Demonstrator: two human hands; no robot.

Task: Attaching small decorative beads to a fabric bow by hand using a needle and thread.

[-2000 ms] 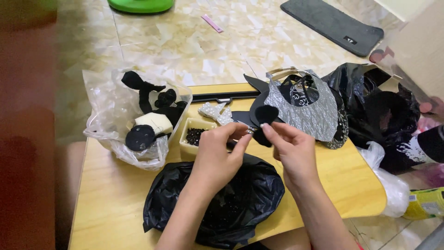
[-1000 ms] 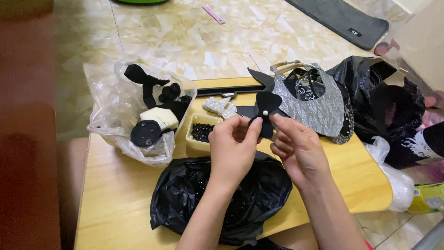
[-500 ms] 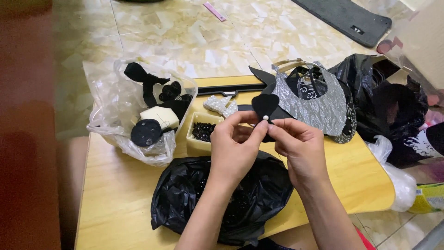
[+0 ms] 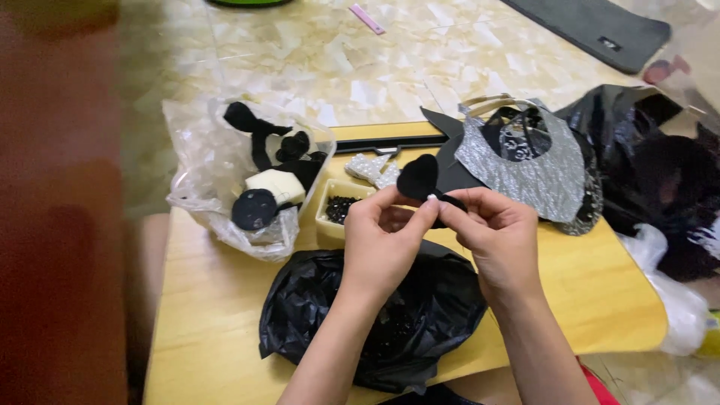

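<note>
1. Yellow wood makes up the small table (image 4: 225, 300), which stands on a pale stone floor (image 4: 300, 52).
2. Both hands meet above a black bag (image 4: 375, 315). Left hand (image 4: 382, 240) and right hand (image 4: 495, 232) pinch a black felt piece (image 4: 418, 178) with a tiny pearl (image 4: 432, 198).
3. Nearby sit a clear bag (image 4: 217, 172), a bead tray (image 4: 337, 210) and silver fabric (image 4: 532, 176).
</note>
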